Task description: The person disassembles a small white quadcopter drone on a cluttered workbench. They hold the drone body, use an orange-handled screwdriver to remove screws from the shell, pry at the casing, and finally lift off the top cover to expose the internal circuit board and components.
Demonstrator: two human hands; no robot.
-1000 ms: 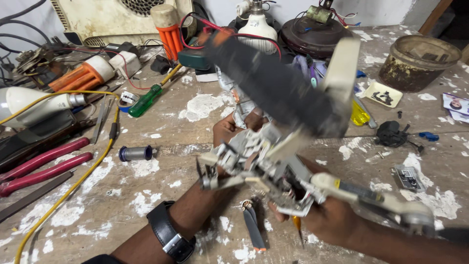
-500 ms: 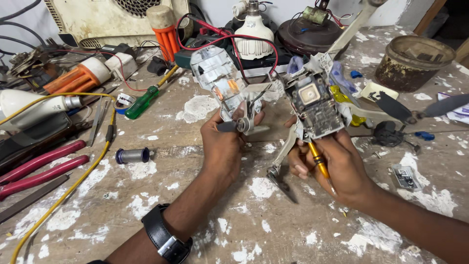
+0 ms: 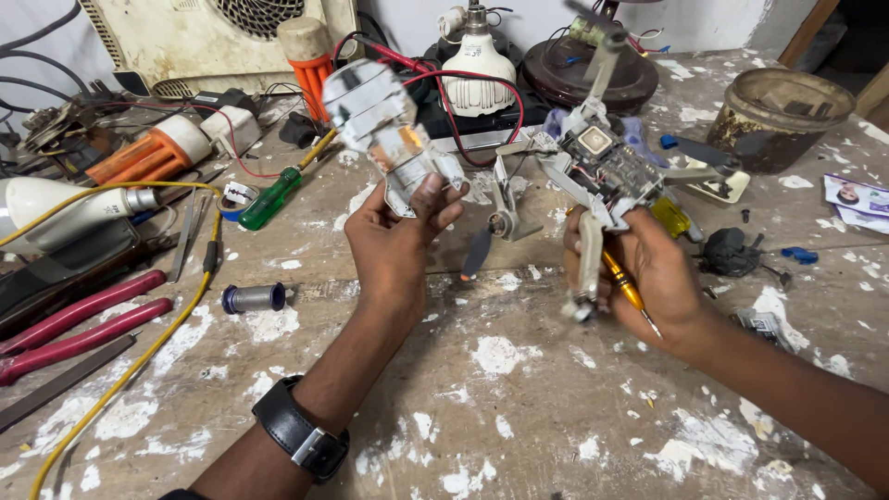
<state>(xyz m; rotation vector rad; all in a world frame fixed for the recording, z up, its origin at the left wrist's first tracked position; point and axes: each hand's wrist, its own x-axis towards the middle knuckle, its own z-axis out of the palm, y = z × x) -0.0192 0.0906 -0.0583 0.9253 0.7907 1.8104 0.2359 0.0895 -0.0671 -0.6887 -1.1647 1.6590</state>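
- Nearest to us lies the counter [image 3: 519,435], a scuffed wooden top blotched with white paint; our left wrist wears a black watch [image 3: 301,435].
- Our left hand [image 3: 394,250] is closed around the lower edge of a pale grey shell piece [image 3: 384,125], lifted clear of the counter and tilted toward us; its printed face is blurred.
- Our right hand [image 3: 653,278] is wrapped around one folding arm of a small grey drone frame [image 3: 602,167], held above the counter, and the same hand pins a yellow-handled screwdriver [image 3: 625,292] against the palm, tip pointing down to the right.
- The frame shows an open circuit board on top, thin arms splayed outward and a dark propeller blade hanging below; the two parts are well apart.
- To the left sit a small metal cylinder [image 3: 253,297], red-handled pliers [image 3: 79,319], a yellow cable [image 3: 139,343] and a green screwdriver [image 3: 269,199].
- Farther back stand a white bulb [image 3: 477,69], a rusty tin [image 3: 782,116] and a cream fan housing [image 3: 213,37], cut off by the top edge.
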